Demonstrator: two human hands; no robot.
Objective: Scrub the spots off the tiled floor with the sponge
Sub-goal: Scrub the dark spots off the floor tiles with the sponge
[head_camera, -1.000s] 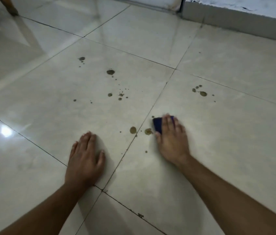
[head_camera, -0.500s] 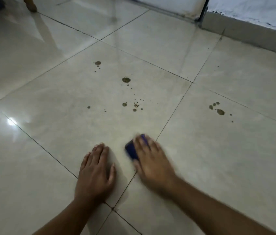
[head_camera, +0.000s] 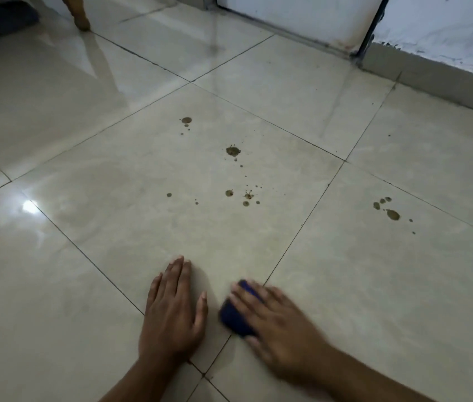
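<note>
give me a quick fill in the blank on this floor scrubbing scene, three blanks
1. The right hand presses a ____ sponge on the floor.
2. The left hand lies ____ on a tile.
3. The brown spots lie ____ from the person than the sponge.

Missing words: blue; flat; farther

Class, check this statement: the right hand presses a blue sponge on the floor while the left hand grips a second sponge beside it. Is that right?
Not quite. The head view shows the left hand lying flat on the tiled floor, holding nothing. The rest stands: the right hand presses the blue sponge on the floor.
</note>
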